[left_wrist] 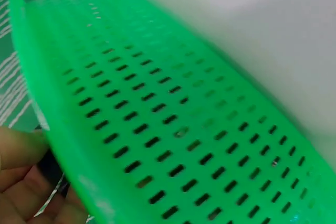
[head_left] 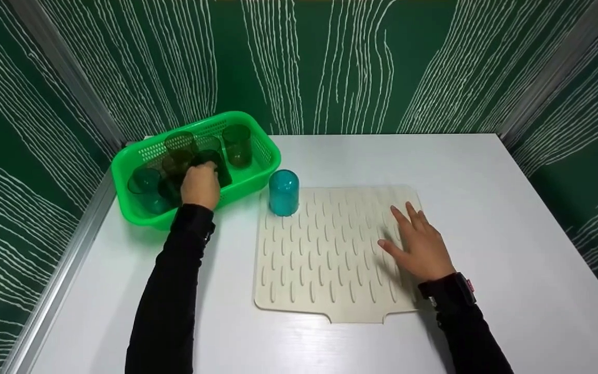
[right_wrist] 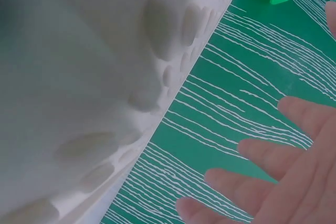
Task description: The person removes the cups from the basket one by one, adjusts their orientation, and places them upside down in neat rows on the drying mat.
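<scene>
My left hand reaches over the near rim of the green basket. Its fingers grip a dark cup among other tinted cups. The left wrist view shows its thumb and curled fingers about a dark edge, partly hidden by the basket wall. A blue cup stands upside down on the far left corner of the beige ridged mat. Over the mat's right side hovers my right hand, fingers spread and holding nothing; straight fingers show in the right wrist view.
Inside the basket are a brown cup at the right, another brown cup at the back, and a teal cup at the left. The white table meets green patterned walls behind and at both sides.
</scene>
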### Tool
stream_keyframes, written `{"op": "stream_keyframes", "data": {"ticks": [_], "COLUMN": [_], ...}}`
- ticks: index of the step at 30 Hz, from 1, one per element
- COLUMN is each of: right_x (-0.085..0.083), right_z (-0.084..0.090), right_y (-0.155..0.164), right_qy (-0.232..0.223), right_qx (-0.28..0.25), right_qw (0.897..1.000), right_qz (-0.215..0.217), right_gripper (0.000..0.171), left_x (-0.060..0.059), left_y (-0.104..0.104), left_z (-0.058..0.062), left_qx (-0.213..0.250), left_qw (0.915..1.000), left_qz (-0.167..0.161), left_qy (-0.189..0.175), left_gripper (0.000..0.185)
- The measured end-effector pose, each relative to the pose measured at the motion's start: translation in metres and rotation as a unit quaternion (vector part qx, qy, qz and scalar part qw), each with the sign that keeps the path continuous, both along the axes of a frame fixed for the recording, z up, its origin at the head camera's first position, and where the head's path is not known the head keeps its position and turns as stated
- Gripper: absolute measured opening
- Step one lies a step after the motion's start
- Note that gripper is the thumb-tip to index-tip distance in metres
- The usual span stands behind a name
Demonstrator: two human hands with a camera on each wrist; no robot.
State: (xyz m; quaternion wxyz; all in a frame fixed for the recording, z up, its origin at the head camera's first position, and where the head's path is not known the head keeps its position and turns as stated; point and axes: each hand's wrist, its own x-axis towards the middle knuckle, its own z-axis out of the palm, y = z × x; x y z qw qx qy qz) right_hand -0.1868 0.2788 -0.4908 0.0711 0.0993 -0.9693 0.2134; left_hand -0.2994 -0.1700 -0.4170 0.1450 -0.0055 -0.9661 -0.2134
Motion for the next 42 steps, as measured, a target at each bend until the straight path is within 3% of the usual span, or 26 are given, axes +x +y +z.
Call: {"op": "stream_keyframes", "data": {"ticks": [8, 14, 19, 23, 27, 32, 42], "right_x": [0.000, 0.000, -0.001, -0.003, -0.004, -0.007, -0.013], "right_z": [0.001, 0.004, 0.010, 0.016, 0.020, 0.024, 0.034], "right_y": [-0.002, -0.004, -0.009, -0.016, -0.026, -0.040, -0.071], "right_qy": [0.048, 0.061, 0.066, 0.100, 0.139, 0.154, 0.173], "right_qx": [-0.033, -0.078, -0.136, -0.172, -0.189, -0.215, -0.245], "right_qw": [0.998, 0.995, 0.989, 0.980, 0.971, 0.961, 0.944], "right_qz": [-0.001, 0.000, 0.000, 0.018, 0.049, 0.085, 0.139], "right_gripper": [0.077, 0.076, 0.078, 0.080, 0.081, 0.085, 0.087], "left_x": [0.010, 0.028, 0.045, 0.058, 0.071, 0.082, 0.096], "left_y": [0.006, 0.018, 0.034, 0.049, 0.064, 0.079, 0.106], "left_z": [0.012, 0.023, 0.030, 0.027, 0.015, 0.000, -0.017], "left_qx": [0.070, 0.158, 0.243, 0.311, 0.369, 0.428, 0.531], "left_qw": [0.9954, 0.9811, 0.9567, 0.9335, 0.9148, 0.8921, 0.8407], "left_qz": [-0.021, -0.028, -0.045, -0.069, -0.087, -0.101, -0.094], "left_qy": [0.063, 0.108, 0.154, 0.164, 0.140, 0.105, 0.045], "left_gripper": [0.031, 0.033, 0.030, 0.024, 0.021, 0.020, 0.019]}}
